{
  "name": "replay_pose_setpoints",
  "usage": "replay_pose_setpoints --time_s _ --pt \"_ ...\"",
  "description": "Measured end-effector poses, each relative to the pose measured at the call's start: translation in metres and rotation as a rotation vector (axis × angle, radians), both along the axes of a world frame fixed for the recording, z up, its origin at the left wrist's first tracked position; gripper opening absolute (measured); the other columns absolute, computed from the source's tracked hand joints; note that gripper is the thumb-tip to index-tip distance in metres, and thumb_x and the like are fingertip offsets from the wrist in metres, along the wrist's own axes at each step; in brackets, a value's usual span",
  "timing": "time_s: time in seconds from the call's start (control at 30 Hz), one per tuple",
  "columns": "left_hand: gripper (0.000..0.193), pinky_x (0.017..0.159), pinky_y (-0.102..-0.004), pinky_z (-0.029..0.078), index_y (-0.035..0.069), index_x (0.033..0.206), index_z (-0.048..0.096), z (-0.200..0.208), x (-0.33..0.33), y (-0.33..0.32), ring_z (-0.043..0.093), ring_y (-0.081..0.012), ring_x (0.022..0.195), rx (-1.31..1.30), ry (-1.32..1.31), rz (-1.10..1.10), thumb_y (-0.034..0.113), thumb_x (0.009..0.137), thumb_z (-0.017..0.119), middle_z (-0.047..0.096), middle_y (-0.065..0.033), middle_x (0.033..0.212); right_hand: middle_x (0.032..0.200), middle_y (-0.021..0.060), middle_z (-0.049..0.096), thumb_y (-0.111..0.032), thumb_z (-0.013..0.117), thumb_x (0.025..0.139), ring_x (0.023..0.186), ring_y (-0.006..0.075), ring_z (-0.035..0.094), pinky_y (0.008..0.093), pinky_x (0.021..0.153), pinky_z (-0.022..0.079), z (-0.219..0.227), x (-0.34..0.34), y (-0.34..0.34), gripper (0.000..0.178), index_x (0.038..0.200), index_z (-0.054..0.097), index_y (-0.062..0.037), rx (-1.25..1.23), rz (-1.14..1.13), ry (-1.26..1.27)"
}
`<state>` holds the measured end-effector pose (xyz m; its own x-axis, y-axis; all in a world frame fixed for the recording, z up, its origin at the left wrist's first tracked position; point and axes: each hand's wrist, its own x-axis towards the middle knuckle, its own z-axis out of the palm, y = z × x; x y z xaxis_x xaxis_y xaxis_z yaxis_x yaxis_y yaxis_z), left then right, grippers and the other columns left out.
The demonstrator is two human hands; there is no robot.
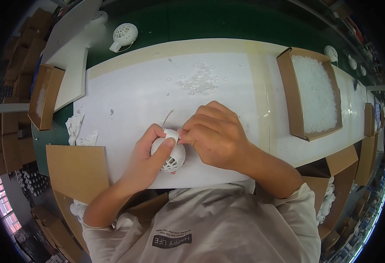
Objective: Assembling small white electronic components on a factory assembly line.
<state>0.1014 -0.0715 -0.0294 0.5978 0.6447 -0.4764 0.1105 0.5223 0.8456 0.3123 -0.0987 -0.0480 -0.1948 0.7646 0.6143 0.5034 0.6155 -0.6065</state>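
Note:
My left hand (147,157) is closed around a white ball-shaped housing (175,161) with a lattice grille and a short neck, its thumb lying over the neck. A thin pale cord (168,117) sticks up from the neck's end. At the neck's right side, the fingertips of my right hand (216,135) are pinched together. Whatever lies between them is too small or hidden to make out. Beyond the hands, a loose pile of small clear plastic pieces (200,81) is spread on the white table sheet (131,94).
An open cardboard box (315,94) of clear pieces stands at the right; a smaller one (45,96) is at the far left. Similar white housings (125,36) rest on the green surface behind. Crumpled white scraps (75,127) lie left. Open cartons (79,171) flank me.

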Motion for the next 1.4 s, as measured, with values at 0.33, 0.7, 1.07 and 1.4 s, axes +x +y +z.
replay_pose_setpoints --time_s 0.33,0.7,1.07,1.4 --pt "0.024 0.071 -0.0367 0.06 0.008 0.11 0.049 0.013 0.003 0.005 0.067 -0.0224 0.09 -0.107 -0.142 0.127 0.023 0.098 0.063 0.063 -0.0108 0.105 0.083 0.0099 0.067 -0.006 0.08 0.074 0.074 0.0262 0.061 0.0349 0.066 0.049 0.007 0.008 0.007 0.021 0.094 0.071 -0.0047 -0.137 0.05 0.116" --pt "0.044 0.08 -0.0524 0.058 0.016 0.136 0.044 -0.003 -0.044 0.048 0.065 -0.0385 0.1 -0.26 -0.259 0.504 0.039 0.099 0.053 0.058 -0.0092 0.122 0.085 0.0102 0.068 -0.006 0.073 0.085 0.082 0.0258 0.061 0.0335 0.07 0.051 -0.002 0.074 0.026 0.014 0.098 0.073 -0.0034 -0.308 -0.539 -0.432" --pt "0.058 0.084 -0.0413 0.055 0.028 0.146 0.049 0.002 -0.032 0.03 0.061 -0.0325 0.102 0.738 0.185 0.132 0.018 0.091 0.065 0.055 -0.0148 0.119 0.092 0.0142 0.072 0.002 0.069 0.086 0.079 0.0237 0.067 0.0274 0.075 0.052 0.017 0.055 0.022 0.007 0.092 0.073 0.0001 -0.308 -0.379 0.114" --pt "0.058 0.062 -0.0355 0.055 0.035 0.131 0.064 0.014 -0.01 0.017 0.058 -0.0299 0.098 1.496 0.8 -0.083 0.011 0.078 0.073 0.05 -0.0153 0.11 0.077 0.0092 0.069 0.0 0.085 0.07 0.065 0.0198 0.061 0.0279 0.057 0.046 0.023 -0.014 -0.004 0.023 0.089 0.072 -0.0024 -0.083 0.01 0.2"
